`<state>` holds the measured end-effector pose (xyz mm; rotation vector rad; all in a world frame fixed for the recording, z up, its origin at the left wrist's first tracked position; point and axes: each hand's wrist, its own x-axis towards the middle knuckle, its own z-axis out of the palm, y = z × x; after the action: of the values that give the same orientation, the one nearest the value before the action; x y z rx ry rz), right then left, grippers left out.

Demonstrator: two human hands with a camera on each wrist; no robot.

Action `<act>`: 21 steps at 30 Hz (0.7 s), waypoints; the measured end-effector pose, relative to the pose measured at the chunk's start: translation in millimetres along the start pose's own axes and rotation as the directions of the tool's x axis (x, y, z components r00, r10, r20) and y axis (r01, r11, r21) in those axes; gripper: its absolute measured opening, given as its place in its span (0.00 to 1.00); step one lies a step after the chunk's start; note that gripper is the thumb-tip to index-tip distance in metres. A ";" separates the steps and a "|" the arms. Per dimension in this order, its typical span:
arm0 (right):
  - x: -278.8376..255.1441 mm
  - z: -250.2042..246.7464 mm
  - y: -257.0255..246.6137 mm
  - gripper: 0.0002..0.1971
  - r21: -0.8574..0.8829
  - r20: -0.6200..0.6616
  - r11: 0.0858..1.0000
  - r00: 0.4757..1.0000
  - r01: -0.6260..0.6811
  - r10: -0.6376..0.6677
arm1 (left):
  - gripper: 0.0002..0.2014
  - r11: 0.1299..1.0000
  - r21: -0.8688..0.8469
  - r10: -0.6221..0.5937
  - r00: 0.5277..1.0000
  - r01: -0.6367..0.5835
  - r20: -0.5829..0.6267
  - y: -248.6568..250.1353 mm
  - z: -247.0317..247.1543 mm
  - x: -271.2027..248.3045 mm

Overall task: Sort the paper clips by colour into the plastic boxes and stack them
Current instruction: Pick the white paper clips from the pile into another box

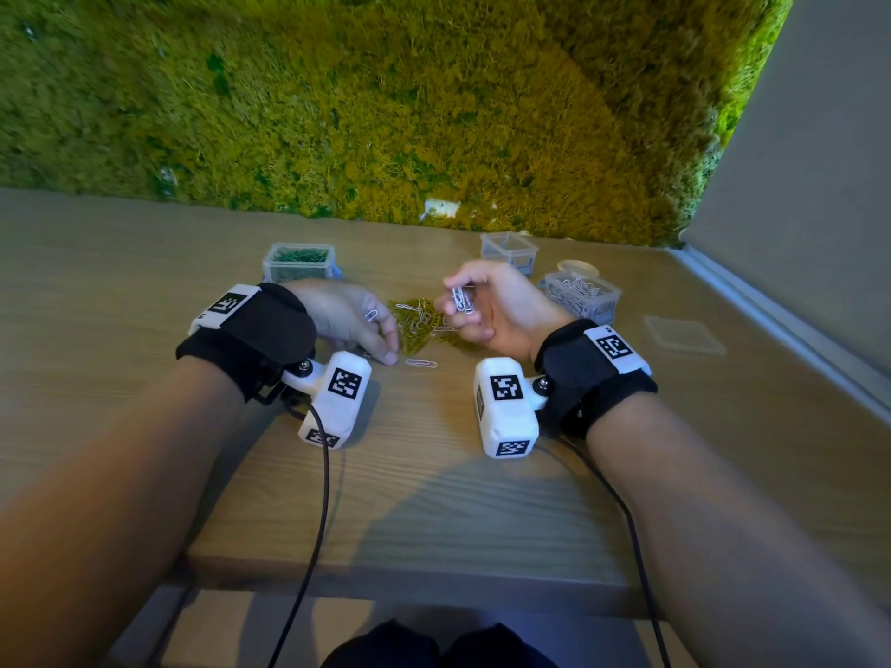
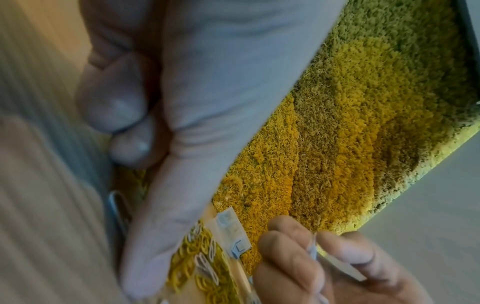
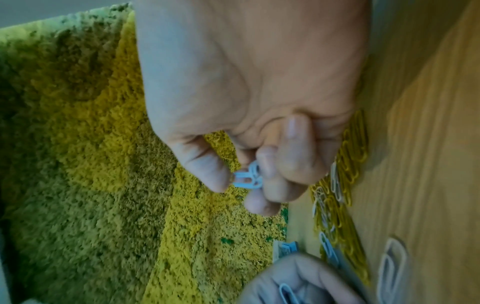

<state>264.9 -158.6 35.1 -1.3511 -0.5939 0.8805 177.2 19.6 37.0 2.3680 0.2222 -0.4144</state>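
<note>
A pile of yellow paper clips [image 1: 424,325] with a few white ones mixed in lies on the wooden table between my hands. My right hand [image 1: 459,297] hovers just right of the pile and pinches a bunch of white paper clips [image 1: 461,301], also seen in the right wrist view as white paper clips [image 3: 248,178] between thumb and fingers. My left hand [image 1: 381,332] rests at the pile's left edge, fingers curled, with one white clip [image 1: 371,314] held in them. Another white clip [image 1: 421,363] lies loose near the left thumb.
A clear box of green clips [image 1: 299,262] stands behind the left hand. An empty clear box [image 1: 508,250] and a box of white clips [image 1: 581,294] stand at the back right, with a clear lid [image 1: 684,335] flat on the table. A moss wall [image 1: 385,113] backs the table.
</note>
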 end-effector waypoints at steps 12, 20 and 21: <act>-9.8 10.8 -2.8 0.10 -0.816 -0.136 0.567 0.991 -0.115 0.005 | 0.11 0.781 -0.616 -0.008 0.983 -0.107 -0.182 -10.8 -7.0 3.7; -4.5 15.4 1.5 0.13 -0.896 -0.082 0.431 0.993 -0.111 0.087 | 0.11 0.496 -0.863 0.017 0.995 -0.095 -0.100 -11.0 -10.7 7.1; -4.7 16.0 1.0 0.14 -0.903 -0.071 0.416 0.992 -0.108 0.102 | 0.10 0.457 -0.885 0.021 0.995 -0.093 -0.094 -10.5 -10.4 7.8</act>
<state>249.3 -153.3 37.1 -2.4209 -1.0857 0.6272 184.1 34.7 34.9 1.3064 0.2992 -0.1039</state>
